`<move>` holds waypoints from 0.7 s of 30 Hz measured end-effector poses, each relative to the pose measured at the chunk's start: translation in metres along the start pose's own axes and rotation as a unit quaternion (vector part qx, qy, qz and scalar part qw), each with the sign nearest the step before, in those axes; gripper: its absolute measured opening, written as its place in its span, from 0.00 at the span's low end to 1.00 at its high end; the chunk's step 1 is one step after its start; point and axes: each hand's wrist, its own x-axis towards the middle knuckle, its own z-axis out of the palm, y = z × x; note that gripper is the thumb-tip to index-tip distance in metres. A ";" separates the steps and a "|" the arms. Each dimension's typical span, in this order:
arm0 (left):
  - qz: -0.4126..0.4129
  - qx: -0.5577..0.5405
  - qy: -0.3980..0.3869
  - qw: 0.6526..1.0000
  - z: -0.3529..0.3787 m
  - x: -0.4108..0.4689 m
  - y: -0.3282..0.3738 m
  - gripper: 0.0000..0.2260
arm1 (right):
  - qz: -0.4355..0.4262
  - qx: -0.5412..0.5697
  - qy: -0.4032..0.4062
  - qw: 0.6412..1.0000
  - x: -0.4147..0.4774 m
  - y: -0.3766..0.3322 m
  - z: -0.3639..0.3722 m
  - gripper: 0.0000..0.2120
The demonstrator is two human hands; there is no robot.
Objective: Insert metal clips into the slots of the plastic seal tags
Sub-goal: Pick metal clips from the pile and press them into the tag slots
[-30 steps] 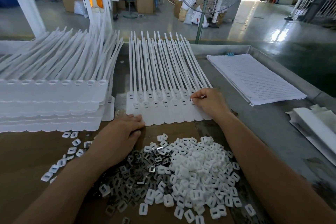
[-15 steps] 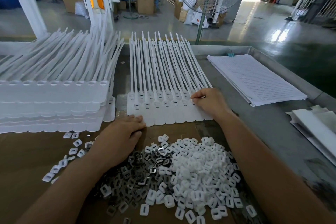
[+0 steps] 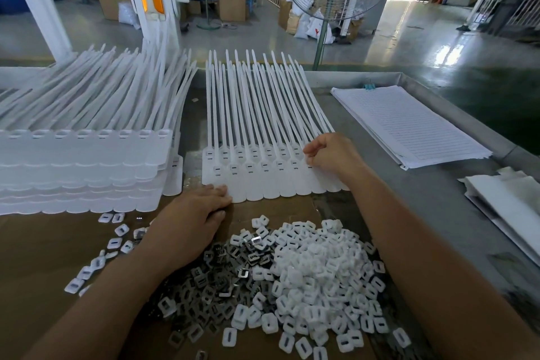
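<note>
Head view: clip pile (image 3: 280,278) before seal tags (image 3: 263,137), paper stack (image 3: 409,126) beside.

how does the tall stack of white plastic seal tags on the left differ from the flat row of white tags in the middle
The tall stack of white plastic seal tags is many layers deep; the flat row of white tags lies thin. No hand touches the stack; the left hand and right hand both touch the row. Both point straps away.
</note>
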 end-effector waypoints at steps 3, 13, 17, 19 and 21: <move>-0.001 0.000 0.000 1.000 0.000 0.001 0.000 0.17 | 0.016 -0.026 -0.012 0.999 0.007 -0.003 -0.001 0.12; -0.003 -0.002 0.004 1.000 -0.001 0.001 0.001 0.17 | -0.067 -0.012 -0.016 0.998 -0.006 0.009 -0.004 0.06; -0.004 -0.002 0.002 1.000 -0.001 0.000 0.001 0.17 | -0.086 0.012 -0.030 0.996 -0.018 0.014 -0.007 0.09; -0.004 -0.004 0.002 1.000 0.000 0.000 0.001 0.17 | -0.093 0.012 -0.043 0.995 -0.023 0.017 -0.008 0.12; -0.005 -0.003 0.002 1.000 0.000 0.000 0.001 0.16 | -0.097 -0.001 -0.069 0.993 -0.028 0.018 -0.011 0.13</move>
